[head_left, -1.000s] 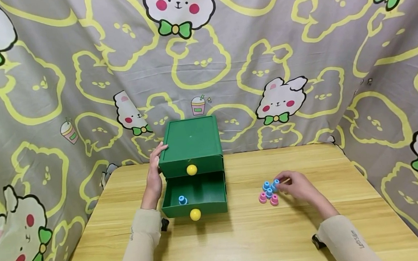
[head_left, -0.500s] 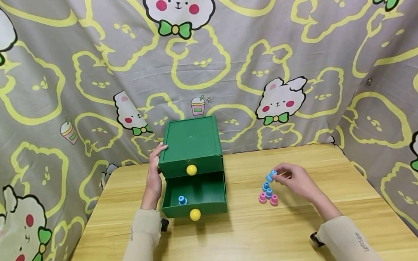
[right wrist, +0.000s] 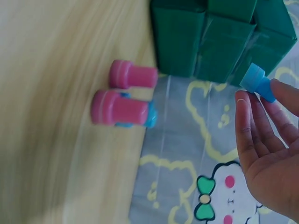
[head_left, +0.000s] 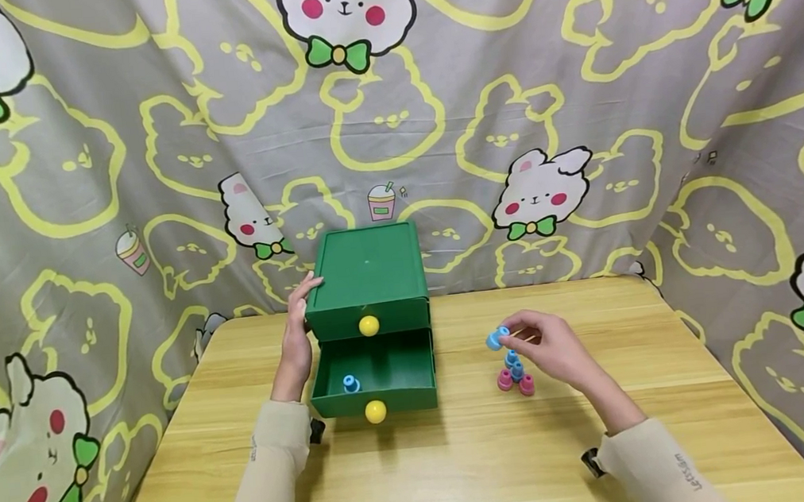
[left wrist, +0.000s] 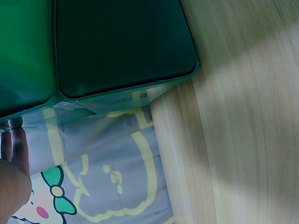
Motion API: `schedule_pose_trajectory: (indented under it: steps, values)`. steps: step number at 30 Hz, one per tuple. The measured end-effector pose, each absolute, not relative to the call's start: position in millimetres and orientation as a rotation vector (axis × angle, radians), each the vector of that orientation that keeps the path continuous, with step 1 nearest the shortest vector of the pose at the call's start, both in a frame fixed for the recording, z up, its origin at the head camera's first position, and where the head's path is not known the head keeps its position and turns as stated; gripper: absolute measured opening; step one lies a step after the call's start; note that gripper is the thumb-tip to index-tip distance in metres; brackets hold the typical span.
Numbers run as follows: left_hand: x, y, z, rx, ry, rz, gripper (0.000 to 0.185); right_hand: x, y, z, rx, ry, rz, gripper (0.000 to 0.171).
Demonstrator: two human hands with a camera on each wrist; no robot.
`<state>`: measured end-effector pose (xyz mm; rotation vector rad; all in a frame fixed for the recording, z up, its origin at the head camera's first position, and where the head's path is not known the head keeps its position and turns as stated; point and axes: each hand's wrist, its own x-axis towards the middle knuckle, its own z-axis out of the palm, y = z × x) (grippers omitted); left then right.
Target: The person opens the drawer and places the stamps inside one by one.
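Observation:
A green two-drawer box [head_left: 369, 286] stands on the wooden table [head_left: 463, 453]. Its lower drawer [head_left: 373, 377] is pulled out, with one small blue stamp-like piece [head_left: 351, 384] inside. My left hand [head_left: 299, 332] rests flat against the box's left side, fingers straight. My right hand [head_left: 543, 346] pinches a blue piece [head_left: 498, 338] in the air between the drawer and a small cluster of pink and blue pieces [head_left: 515, 377]. In the right wrist view the held blue piece [right wrist: 257, 82] sits at my fingertips [right wrist: 245, 109], with two pink pieces [right wrist: 122, 95] on the table beyond.
A grey cloth with rabbit drawings [head_left: 505, 114] hangs behind the table and on both sides. Both drawers have yellow round knobs [head_left: 369, 326]. The left wrist view shows the box's dark green side [left wrist: 117, 46] and the table edge [left wrist: 187, 163].
My right hand lifted a blue piece out of the cluster and carried it up and to the left, toward the box. The left hand stayed put.

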<state>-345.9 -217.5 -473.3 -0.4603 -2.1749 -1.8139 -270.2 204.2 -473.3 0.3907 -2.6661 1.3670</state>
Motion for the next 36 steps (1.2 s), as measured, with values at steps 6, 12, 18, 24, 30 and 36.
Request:
schedule_pose_trajectory:
  steps: [6,12,18,24,30,36]
  values:
    - [-350,-220,-479,-0.465,-2.171,-1.804,0.053,-266,186,-463,0.458,-2.642,1.425,0.018]
    - [-352,-220,-482,-0.480,-2.164,-1.801,0.054,-263,166,-454,0.531,-2.603,1.508,0.017]
    - [-351,-220,-481,-0.472,-2.165,-1.798,0.053,-260,144,-444,0.611,-2.571,1.579,0.016]
    - [-350,-221,-481,-0.460,-2.168,-1.798,0.053,-259,122,-437,0.664,-2.569,1.617,0.015]
    - [-350,-221,-481,-0.482,-2.143,-1.812,0.053,-259,108,-437,0.725,-2.558,1.622,0.014]
    - [-350,-221,-481,-0.512,-2.117,-1.826,0.054,-258,94,-441,0.781,-2.559,1.665,0.013]
